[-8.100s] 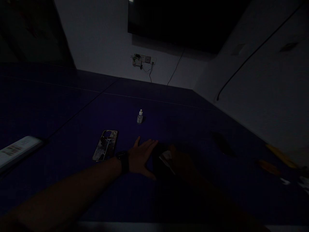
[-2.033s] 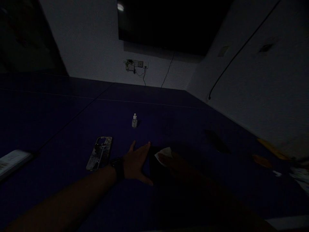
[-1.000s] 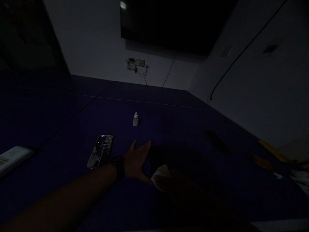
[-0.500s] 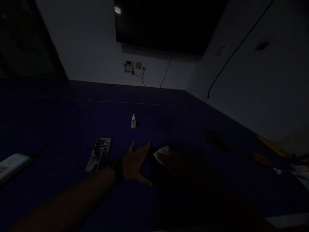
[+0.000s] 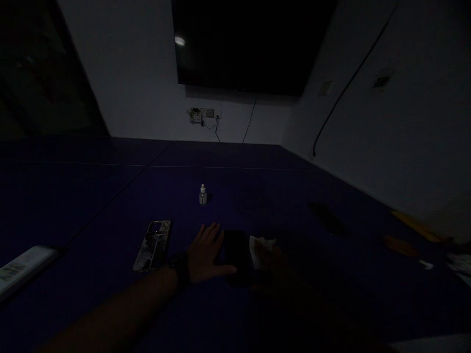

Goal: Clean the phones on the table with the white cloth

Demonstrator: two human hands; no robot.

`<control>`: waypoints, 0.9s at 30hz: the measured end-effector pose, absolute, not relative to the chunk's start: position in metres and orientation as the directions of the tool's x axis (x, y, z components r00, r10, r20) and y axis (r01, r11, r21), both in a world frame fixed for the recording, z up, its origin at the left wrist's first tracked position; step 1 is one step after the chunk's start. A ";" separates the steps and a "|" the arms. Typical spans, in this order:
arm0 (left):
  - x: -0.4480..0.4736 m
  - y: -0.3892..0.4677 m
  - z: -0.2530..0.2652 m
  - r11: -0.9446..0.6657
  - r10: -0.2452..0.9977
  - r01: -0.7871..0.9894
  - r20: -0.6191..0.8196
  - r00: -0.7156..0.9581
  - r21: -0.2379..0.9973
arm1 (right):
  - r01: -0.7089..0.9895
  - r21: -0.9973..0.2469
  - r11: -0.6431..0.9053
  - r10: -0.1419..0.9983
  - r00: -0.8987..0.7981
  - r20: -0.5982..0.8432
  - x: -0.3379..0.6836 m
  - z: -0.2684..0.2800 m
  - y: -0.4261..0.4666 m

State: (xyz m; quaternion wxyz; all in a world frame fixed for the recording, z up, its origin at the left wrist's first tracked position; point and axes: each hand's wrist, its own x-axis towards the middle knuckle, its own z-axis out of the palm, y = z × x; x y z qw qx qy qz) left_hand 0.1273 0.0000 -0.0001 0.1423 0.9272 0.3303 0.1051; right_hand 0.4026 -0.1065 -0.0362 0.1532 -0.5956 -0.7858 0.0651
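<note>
A dark, flat phone-like slab [image 5: 235, 252] lies on the blue surface between my hands. My left hand [image 5: 206, 255], a black watch on its wrist, rests flat and open along the slab's left side, thumb over its lower part. In deep shadow on the other side, my right hand [image 5: 275, 264] holds a crumpled white wipe [image 5: 254, 255] at the slab's right edge; whether it is tissue or cloth I cannot tell. To the left lies a patterned phone case [image 5: 153, 247]; whether a phone is inside is unclear. A small white-topped dropper bottle [image 5: 202, 197] stands upright beyond my left hand.
A white power strip [image 5: 25, 267] lies at the far left. Over on the right are another dark flat object [image 5: 327, 218], a yellow item [image 5: 415, 225], an orange item [image 5: 401, 246] and a small white piece [image 5: 426, 264]. A large screen [image 5: 250, 44] hangs on the wall.
My right hand and the wipe have shifted rightward across the slab, uncovering more of it. The left hand's fingers have drawn closer together, and its thumb now lies over the slab. The view has tilted up.
</note>
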 end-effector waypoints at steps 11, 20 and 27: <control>0.134 -0.010 0.009 -0.365 0.736 0.225 0.131 0.664 0.903 | 0.834 -0.341 0.434 0.882 -0.317 0.349 0.380 -0.044 -0.100; 0.145 -0.017 0.007 0.134 0.814 -0.222 0.020 0.580 0.966 | 0.780 -0.451 0.434 0.895 -0.316 0.314 0.359 -0.031 -0.093; 0.146 -0.017 0.025 0.304 0.826 -0.370 -0.050 0.561 0.878 | 0.728 -0.469 0.501 0.825 -0.237 0.514 0.351 -0.028 -0.071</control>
